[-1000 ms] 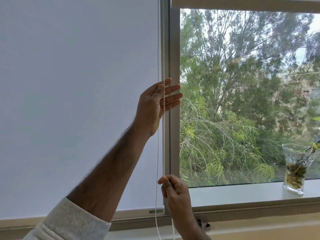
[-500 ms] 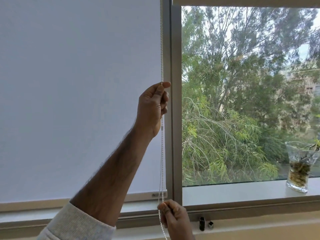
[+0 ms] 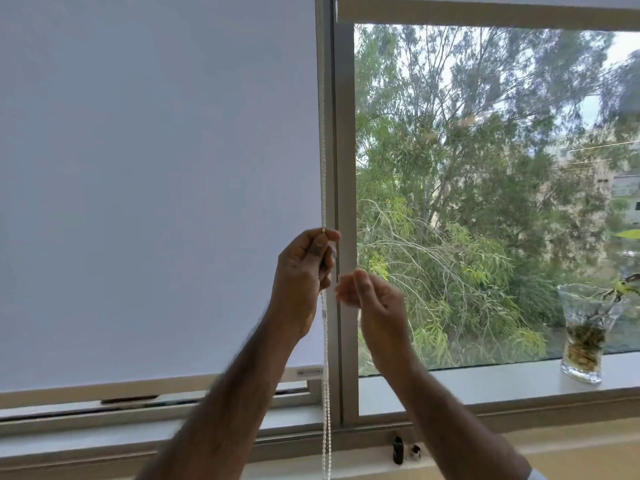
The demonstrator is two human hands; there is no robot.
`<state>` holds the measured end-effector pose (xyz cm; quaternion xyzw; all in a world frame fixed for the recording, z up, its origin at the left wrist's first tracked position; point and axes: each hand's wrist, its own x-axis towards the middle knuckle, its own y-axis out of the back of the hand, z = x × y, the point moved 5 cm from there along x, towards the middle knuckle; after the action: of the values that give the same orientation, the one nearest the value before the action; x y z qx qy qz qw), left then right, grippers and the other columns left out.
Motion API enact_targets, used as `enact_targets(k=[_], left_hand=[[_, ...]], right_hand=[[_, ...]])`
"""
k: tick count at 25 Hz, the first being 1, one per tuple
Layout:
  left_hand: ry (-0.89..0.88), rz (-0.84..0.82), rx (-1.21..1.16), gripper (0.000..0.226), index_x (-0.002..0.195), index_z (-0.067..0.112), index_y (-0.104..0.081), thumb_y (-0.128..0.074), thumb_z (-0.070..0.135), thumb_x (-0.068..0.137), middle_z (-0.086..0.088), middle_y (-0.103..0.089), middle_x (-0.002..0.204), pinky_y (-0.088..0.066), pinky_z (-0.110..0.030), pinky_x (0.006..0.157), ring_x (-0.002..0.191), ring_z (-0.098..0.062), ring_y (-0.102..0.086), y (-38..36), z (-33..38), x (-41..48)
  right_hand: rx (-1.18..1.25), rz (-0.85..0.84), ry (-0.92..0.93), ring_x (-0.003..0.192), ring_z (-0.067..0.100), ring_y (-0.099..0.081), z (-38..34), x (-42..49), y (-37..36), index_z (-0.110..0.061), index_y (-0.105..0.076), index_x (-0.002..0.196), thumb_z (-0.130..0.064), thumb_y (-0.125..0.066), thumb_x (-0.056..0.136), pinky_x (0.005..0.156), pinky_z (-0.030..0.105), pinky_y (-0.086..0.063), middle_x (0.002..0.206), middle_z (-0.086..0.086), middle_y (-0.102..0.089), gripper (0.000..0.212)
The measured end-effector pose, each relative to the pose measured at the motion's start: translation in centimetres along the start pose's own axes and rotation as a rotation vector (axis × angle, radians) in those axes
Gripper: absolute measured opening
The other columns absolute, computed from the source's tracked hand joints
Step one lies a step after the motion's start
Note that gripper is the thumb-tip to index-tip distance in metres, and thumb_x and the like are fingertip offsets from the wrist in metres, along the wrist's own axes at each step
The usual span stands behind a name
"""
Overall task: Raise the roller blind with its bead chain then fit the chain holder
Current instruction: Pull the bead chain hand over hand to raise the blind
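Note:
A white roller blind (image 3: 156,188) covers the left window pane; its bottom bar (image 3: 138,384) hangs a little above the sill. The white bead chain (image 3: 324,133) runs down the blind's right edge, next to the grey window post. My left hand (image 3: 304,275) pinches the chain between thumb and fingers at mid height. My right hand (image 3: 374,299) is raised just right of it, fingers loosely apart, holding nothing. Two small dark parts (image 3: 403,450), perhaps the chain holder, stand on the ledge under the post.
The right pane is uncovered, its own blind (image 3: 485,8) rolled near the top. A glass vase (image 3: 587,334) with a plant stands on the sill at the right. Trees fill the view outside.
My left hand has pulled the chain downward and the blind's bottom bar has risen. My right hand has let go of the chain low down and come up beside the left hand.

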<state>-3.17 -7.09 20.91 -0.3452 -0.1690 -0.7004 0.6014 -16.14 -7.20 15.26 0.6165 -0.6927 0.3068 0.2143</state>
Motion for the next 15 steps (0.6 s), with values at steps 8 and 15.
enact_targets(k=[8, 15], left_hand=[[0.114, 0.033, 0.062, 0.027, 0.097, 0.011, -0.069, -0.044, 0.009, 0.105, -0.003, -0.049, 0.066, -0.024, -0.024, 0.048, 0.051, -0.008, -0.034, 0.7, -5.0, -5.0], [0.163, -0.013, 0.067, 0.029, 0.093, 0.011, -0.070, -0.045, 0.004, 0.104, -0.002, -0.052, 0.064, -0.029, -0.020, 0.048, 0.053, -0.009, -0.037, 0.4, -8.9, -9.6]], right_hand=[[0.161, -0.029, 0.026, 0.084, 0.034, -0.070, -7.7, 5.7, -3.3, 0.007, -0.066, 0.108, -0.020, -0.043, 0.107, 0.077, 0.041, -0.058, 0.096, 0.026, -0.072, 0.036], [0.212, -0.071, -0.006, 0.070, 0.026, -0.070, -7.9, 6.3, -4.1, 0.004, -0.065, 0.114, -0.016, -0.048, 0.105, 0.062, 0.034, -0.060, 0.090, 0.017, -0.072, 0.028]])
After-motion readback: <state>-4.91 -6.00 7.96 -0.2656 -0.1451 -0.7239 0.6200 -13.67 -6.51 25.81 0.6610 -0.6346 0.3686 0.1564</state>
